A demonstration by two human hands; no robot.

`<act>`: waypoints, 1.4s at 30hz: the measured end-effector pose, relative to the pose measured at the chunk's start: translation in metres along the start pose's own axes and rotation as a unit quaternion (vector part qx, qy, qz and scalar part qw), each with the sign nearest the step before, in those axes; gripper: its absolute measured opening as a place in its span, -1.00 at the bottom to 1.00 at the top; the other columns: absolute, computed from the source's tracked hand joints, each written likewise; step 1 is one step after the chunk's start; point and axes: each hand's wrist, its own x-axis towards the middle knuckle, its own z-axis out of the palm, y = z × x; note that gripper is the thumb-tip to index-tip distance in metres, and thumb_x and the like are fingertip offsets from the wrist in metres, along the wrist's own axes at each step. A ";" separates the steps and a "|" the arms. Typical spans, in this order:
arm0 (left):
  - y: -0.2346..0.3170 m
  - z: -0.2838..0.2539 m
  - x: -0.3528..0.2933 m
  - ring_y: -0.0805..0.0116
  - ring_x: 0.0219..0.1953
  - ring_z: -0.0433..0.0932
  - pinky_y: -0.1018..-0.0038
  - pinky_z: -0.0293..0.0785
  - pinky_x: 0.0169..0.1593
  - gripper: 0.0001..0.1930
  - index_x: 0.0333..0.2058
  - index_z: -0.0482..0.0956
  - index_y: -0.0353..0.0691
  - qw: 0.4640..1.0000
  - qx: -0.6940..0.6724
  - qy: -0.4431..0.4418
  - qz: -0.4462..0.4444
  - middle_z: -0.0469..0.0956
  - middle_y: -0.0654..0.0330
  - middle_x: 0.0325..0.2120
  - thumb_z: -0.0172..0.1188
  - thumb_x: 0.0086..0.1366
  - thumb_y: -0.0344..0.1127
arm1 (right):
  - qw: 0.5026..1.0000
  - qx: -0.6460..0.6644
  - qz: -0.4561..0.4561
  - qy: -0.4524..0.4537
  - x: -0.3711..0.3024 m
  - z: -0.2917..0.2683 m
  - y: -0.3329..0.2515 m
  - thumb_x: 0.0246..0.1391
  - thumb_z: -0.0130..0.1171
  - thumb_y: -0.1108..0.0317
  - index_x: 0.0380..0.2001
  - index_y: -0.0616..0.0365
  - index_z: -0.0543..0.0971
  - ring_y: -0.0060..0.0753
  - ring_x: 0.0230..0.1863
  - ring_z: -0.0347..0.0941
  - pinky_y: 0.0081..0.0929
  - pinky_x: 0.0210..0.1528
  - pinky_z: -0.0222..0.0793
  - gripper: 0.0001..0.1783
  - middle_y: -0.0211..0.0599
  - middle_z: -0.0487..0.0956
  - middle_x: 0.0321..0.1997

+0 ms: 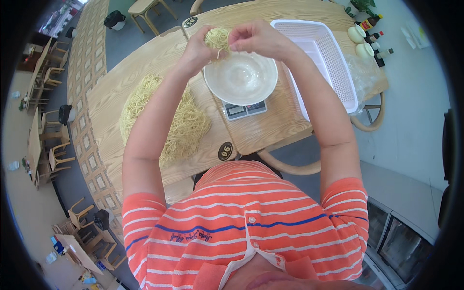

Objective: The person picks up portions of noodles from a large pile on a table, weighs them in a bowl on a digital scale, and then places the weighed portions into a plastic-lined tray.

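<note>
My left hand (195, 52) is wrapped round a small bundle of pale yellow noodles (217, 38), raised by the bowl's far left edge. My right hand (261, 39) meets the bundle from the right, thumb and fingers pinched at its edge; a few strands hang down there. Just below the hands, a whitish translucent bowl (240, 82) rests on a grey kitchen scale (245, 111). Nothing but a cloudy sheen shows inside the bowl. On the table to the left spreads a large heap of loose noodles (188, 126), partly covered from view by my left forearm.
A white perforated plastic basket (340, 60) stands right of the bowl, beneath my right forearm. Sauce bottles (371, 22), pale jars (356, 34) and clear plastic film (362, 72) are at the table's far right. A wooden chair (295, 168) touches the near side.
</note>
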 end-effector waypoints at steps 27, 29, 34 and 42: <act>0.017 0.041 -0.017 0.27 -0.03 0.46 0.43 0.38 0.04 -0.35 -0.03 0.51 -0.14 0.933 0.204 0.002 0.296 0.52 0.23 -0.15 0.44 -0.21 -0.55 | 0.935 0.199 0.140 0.257 0.011 0.012 0.041 -0.19 0.21 0.52 -0.50 0.29 0.63 -0.46 -0.47 0.46 -0.45 -0.43 0.36 -0.90 -0.26 0.57 -0.53; 0.015 0.043 -0.013 0.22 -0.07 0.47 0.41 0.38 0.00 -0.41 -0.10 0.52 -0.16 0.913 0.241 0.049 0.327 0.51 0.19 -0.17 0.45 -0.22 -0.54 | 0.904 0.291 0.128 0.287 0.017 0.021 0.053 -0.19 0.17 0.56 -0.54 0.32 0.61 -0.43 -0.45 0.47 -0.43 -0.41 0.37 -0.92 -0.23 0.56 -0.52; 0.008 0.056 0.002 0.37 -0.14 0.51 0.47 0.45 -0.11 -0.47 -0.12 0.49 -0.17 0.918 0.212 0.051 0.330 0.53 0.23 -0.22 0.44 -0.15 -0.54 | 0.823 0.454 0.083 0.331 0.003 0.027 0.069 0.02 0.10 0.36 -0.39 0.23 0.58 -0.37 -0.36 0.52 -0.32 -0.34 0.42 -0.83 -0.24 0.56 -0.41; 0.011 0.141 0.046 0.23 -0.14 0.50 0.41 0.44 -0.10 -0.49 -0.12 0.44 -0.22 0.905 0.217 0.068 0.360 0.51 0.15 -0.21 0.34 -0.12 -0.60 | 0.624 0.748 -0.009 0.226 -0.059 0.010 0.085 0.24 -0.22 -0.15 -0.02 0.00 0.41 -0.33 0.05 0.41 -0.16 0.08 0.33 -0.48 -0.31 0.48 0.01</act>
